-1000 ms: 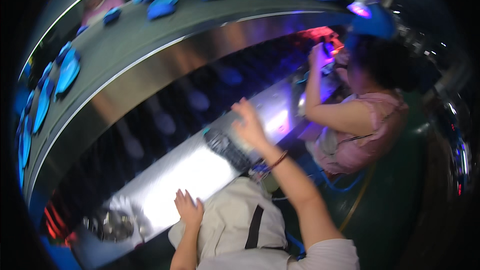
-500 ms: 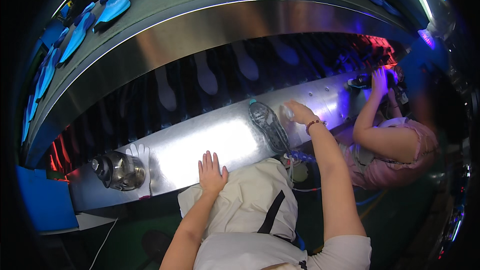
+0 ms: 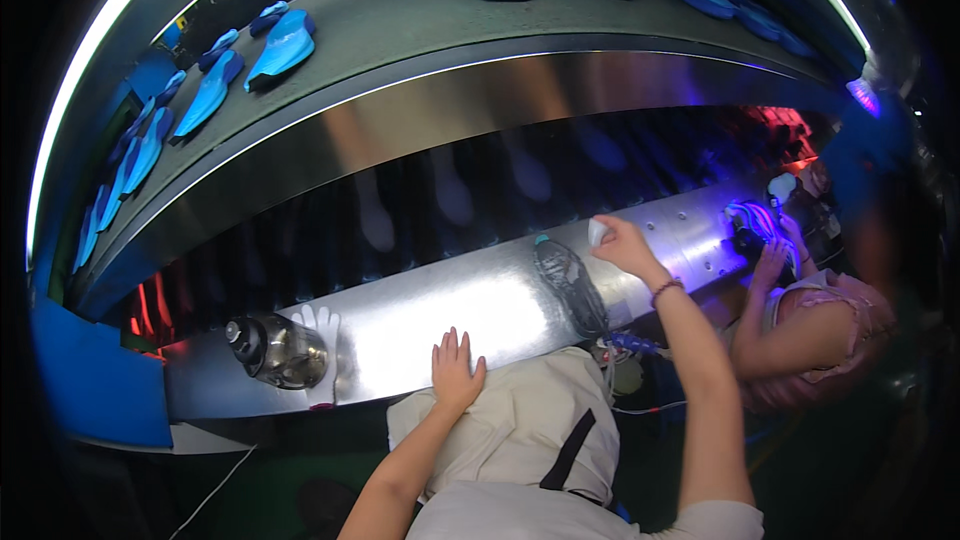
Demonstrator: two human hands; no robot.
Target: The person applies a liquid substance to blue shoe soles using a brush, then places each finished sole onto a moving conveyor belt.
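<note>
My left hand (image 3: pixel 457 370) lies flat, fingers outstretched, near the front edge of the metal bench (image 3: pixel 400 315). It holds nothing. Farther right, my right hand (image 3: pixel 627 248) is pinching a small white piece (image 3: pixel 598 232) whose kind I cannot make out. A dark grey sole-shaped thing (image 3: pixel 570 285) with a green tip lies on the bench between my two hands, just left of the right one. A beaded bracelet (image 3: pixel 667 289) circles my right wrist.
A dark translucent bottle (image 3: pixel 285 351) and a white glove (image 3: pixel 322 355) sit at the bench's left. Beyond are pale sole shapes (image 3: pixel 452 190) in a dark recess, and a belt (image 3: pixel 420 15) carrying blue soles (image 3: pixel 282 45). A co-worker's arm (image 3: pixel 800 325) is close at right.
My right hand has moved slightly away from me past the dark sole-shaped thing, still with the white piece. The view has tilted up and shifted; my left hand stays flat on the bench.
</note>
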